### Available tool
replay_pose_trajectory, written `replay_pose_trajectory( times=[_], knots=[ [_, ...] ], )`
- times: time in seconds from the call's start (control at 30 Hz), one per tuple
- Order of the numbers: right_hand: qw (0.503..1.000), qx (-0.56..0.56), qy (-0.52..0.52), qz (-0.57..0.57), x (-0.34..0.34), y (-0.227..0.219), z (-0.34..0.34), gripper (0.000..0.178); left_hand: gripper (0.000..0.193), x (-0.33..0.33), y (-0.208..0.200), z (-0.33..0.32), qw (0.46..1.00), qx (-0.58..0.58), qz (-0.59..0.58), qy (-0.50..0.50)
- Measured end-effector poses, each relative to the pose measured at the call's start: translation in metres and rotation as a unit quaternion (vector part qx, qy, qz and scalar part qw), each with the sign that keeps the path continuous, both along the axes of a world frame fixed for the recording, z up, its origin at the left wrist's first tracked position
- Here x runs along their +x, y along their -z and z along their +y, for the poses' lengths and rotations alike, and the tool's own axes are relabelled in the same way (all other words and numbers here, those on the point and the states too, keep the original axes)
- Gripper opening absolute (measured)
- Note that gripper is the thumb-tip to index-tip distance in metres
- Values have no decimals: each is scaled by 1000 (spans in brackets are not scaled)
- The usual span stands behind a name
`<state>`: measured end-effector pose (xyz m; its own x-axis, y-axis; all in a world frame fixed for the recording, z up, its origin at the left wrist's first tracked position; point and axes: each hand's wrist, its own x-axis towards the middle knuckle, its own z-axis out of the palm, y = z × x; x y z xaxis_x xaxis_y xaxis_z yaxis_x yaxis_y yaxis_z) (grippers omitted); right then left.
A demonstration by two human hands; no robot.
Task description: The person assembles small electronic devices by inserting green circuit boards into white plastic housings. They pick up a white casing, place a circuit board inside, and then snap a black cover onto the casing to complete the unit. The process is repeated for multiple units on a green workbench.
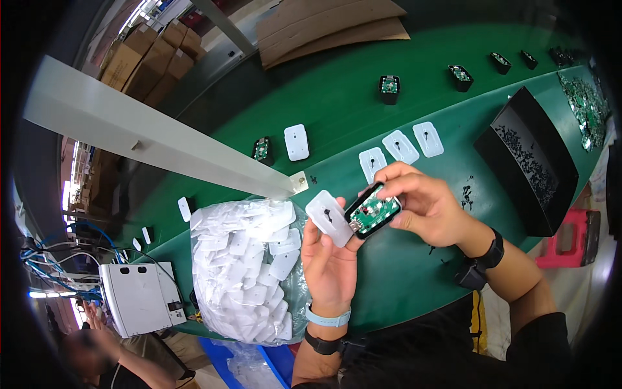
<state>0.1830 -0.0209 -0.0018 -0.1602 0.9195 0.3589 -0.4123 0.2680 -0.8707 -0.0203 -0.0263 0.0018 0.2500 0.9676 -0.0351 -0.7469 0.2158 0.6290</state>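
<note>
My left hand (pixel 329 275) is closed on a white plastic cover (pixel 324 206) that has a small black part at its middle. Beside the cover, almost touching it, is a black housing (pixel 374 212) with a green circuit board facing up. The fingers and thumb of my right hand (pixel 427 204) grip that housing by its edges. Whether my left fingertips also support the housing from below is hidden. Just beyond my hands, three similar white covers (pixel 400 148) lie in a row, each with a small black part on it.
A plastic bag heaped with white covers (pixel 240 272) lies to the left. At the right stands a black box (pixel 545 172) of small black parts. Several housings with boards (pixel 389 89) stand on the green belt. A white post (pixel 162 133) crosses the left side. Another person sits lower left.
</note>
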Motion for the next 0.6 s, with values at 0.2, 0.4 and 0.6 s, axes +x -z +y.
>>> replay_pose_trajectory(
  times=[0.2,0.4,0.6],
  knots=[
    [924,180,161,-295,-2,-13,-1,35,56,-2,2,-3,996,36,60,-51],
    [894,218,204,-335,-2,-15,1,41,56,-1,2,-5,995,53,60,-60],
    [897,209,200,-333,-3,-10,1,38,57,-1,4,-5,992,79,77,-57]
  ],
)
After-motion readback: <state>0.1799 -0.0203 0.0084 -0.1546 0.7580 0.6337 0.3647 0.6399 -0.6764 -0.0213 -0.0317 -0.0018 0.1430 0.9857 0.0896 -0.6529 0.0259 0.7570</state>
